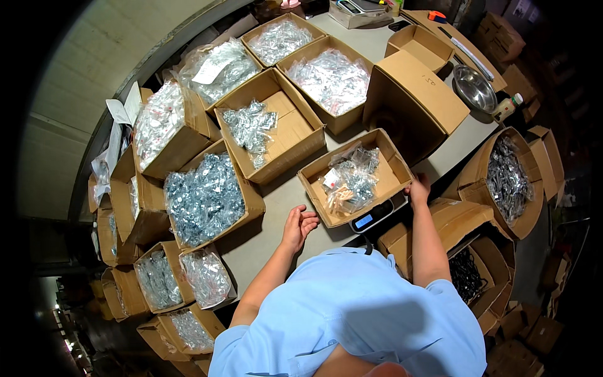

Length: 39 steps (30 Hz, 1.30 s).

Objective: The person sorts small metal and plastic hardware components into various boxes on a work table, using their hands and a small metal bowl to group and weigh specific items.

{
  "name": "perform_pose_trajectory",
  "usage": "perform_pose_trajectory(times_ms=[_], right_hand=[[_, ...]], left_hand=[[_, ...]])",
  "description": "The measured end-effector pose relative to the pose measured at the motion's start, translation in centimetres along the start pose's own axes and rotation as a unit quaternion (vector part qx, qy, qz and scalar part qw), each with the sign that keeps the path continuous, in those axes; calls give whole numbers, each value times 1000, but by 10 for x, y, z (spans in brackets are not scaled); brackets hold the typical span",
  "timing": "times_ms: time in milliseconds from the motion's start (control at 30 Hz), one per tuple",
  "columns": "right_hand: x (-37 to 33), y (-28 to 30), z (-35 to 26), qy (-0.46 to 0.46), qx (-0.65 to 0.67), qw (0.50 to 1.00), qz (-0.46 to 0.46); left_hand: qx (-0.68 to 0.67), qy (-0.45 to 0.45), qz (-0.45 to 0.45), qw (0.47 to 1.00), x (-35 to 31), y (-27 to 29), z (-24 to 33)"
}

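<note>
From here I see the left hand (298,227) loosely spread, apart from the right hand (418,190) touching the carton (392,171) between them, its grip unclear.

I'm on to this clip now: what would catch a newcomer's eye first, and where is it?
Probably the light-blue shirt filling the lower middle, with a small cardboard box of bagged parts just beyond it, above a scale with a lit display. The right hand is at that box's right edge; the left hand is near its left side. Open boxes of shiny parts crowd the left, and a metal bowl gleams upper right.
</note>
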State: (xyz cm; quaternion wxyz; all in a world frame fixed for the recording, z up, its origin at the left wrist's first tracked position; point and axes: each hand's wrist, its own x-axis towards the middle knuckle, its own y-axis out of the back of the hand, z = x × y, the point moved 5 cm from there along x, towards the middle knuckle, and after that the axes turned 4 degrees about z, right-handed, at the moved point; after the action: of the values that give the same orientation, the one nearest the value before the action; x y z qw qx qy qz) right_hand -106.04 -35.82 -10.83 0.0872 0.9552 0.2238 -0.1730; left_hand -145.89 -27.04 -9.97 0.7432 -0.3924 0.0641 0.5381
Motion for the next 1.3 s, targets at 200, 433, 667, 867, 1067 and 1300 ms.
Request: perform_pose_trajectory(times_ms=[200, 433, 667, 867, 1067, 1300], right_hand=[[-3, 0, -3, 5, -18, 1000, -13], [0, 1, 0, 11, -16, 1000, -1], [2, 0, 3, 11, -17, 1000, -5], [2, 0, 4, 7, -7, 1000, -13], [0, 0, 2, 11, -5, 1000, -8], [-6, 0, -4, 14, -15, 1000, 8]], left_hand=[[3, -1, 4, 1000, -2, -2, 1], [5, -1, -3, 1000, -2, -3, 2], [5, 14, -7, 1000, -2, -11, 3], [27, 13, -14, 999, -1, -15, 2], [19, 8, -11, 1000, -2, -10, 1], [19, 8, -11, 1000, 0, -6, -3]])
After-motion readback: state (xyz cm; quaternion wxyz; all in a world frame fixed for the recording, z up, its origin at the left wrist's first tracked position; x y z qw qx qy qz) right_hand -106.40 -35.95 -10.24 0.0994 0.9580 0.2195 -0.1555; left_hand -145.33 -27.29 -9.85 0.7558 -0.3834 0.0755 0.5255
